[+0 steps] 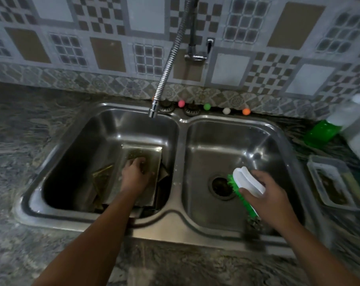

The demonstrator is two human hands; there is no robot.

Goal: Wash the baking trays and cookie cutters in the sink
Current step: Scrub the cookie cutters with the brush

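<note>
The right hand point(272, 198) — nearest the camera, over the right basin — has its grip closed round a white brush point(248, 183) with green bristles, held clear of the steel. The left hand point(137, 174) reaches into the left basin of the sink point(181, 215), fingers curled down onto the top tray point(143, 153); whether they pinch it or only press, I cannot tell. More trays point(101, 178) lie stacked beneath, against the basin's right wall. No cutters are visible. The tap point(153, 111) hangs over the left basin's far edge, with no visible water — washing looks barely begun.
</note>
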